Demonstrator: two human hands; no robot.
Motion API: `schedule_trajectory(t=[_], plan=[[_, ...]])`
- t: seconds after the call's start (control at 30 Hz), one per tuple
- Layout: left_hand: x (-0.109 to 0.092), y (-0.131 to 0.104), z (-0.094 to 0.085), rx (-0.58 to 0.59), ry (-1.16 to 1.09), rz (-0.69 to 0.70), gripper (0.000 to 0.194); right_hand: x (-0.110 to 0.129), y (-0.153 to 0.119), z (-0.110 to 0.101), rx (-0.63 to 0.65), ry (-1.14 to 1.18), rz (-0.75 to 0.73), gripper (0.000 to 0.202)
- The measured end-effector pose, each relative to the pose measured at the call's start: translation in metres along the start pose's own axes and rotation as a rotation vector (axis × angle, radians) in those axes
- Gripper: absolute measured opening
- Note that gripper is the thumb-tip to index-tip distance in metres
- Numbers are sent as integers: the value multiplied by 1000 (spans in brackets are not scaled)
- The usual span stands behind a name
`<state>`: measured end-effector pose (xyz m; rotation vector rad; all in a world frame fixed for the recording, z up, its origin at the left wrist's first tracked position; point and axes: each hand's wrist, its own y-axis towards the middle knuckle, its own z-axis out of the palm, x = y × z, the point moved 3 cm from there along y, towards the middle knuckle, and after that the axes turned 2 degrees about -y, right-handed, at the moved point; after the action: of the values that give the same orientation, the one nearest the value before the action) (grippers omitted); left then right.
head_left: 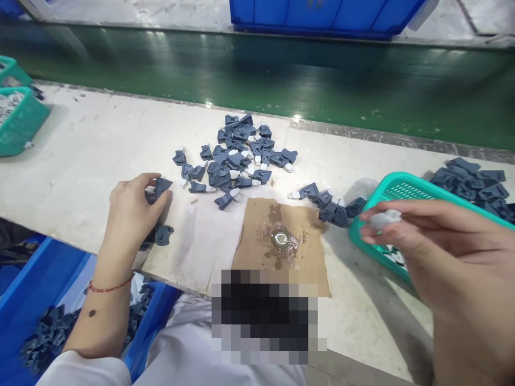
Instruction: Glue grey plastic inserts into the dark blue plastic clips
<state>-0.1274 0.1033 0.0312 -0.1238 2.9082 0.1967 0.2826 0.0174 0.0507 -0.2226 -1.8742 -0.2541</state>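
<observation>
My left hand (137, 206) is closed around a dark blue-grey plastic part (163, 186) at the left of the table. Just below it lies another such part (164, 235), partly hidden by the hand. Between the thumb and fingers of my right hand (438, 246) is a small white plastic piece (384, 219), held above a green basket (396, 185). A heap of blue-grey parts (237, 155), several with white pieces attached, spreads over the middle of the table. A few more (332, 206) lie beside the basket.
Brown cardboard (257, 241) carries a wet patch around a small shiny round object (281, 239). More blue-grey parts (470, 179) lie behind the basket. Green baskets (30, 120) stand far left, a blue bin (52, 279) lower left. A green belt (161, 67) runs behind the table.
</observation>
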Motion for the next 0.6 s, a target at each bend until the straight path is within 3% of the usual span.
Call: schedule_trajectory(t=[0.17,0.27,0.37,0.43,0.6], plan=[[-5,5,-1,-71,-67,-18,36,-2,-3,37,341,321,163,14],[-8,-1,-10,-273,-187,10,40,-5,-2,51,432,446,241,13],[-20,-13,-21,-425,-479,39,46,-8,-2,61,480,524,319,13],[-33,-23,-22,-348,-773,4,43,-11,-3,65,497,551,367,14],[-69,-51,1,199,-1257,-145,25,-20,-4,69,488,530,412,23]])
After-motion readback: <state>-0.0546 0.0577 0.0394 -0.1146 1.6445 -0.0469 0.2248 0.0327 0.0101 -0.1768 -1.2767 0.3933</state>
